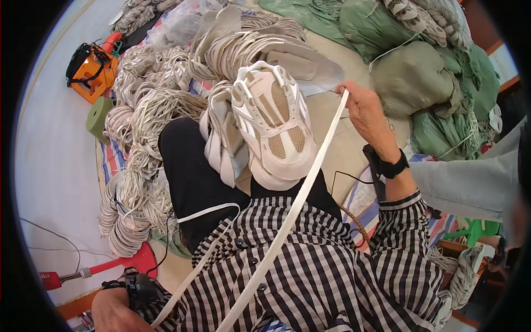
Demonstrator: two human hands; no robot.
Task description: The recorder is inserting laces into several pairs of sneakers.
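My right hand (pixel 366 108) is raised at the right of the lap, thumb and fingers pinched on one end of a flat white shoelace (pixel 298 202). The lace slants down across my checked shirt and leaves at the lower edge. My left hand (pixel 119 317) is low at the left, its fingers out of the picture. Another stretch of white lace (pixel 191 282) runs across the shirt near it. Between my knees stands a beige and white shoe upper (pixel 276 124), toe toward me, with mesh panels and no lace in its eyelets. More uppers (pixel 221 138) lean against its left side.
Stacked shoe uppers (pixel 249 47) and bundles of pale laces (pixel 163 119) fill the left and far side. Green sacks (pixel 415 77) are heaped at the far right. Another person's grey trouser leg (pixel 464 182) reaches in from the right. An orange stool (pixel 94 77) stands far left.
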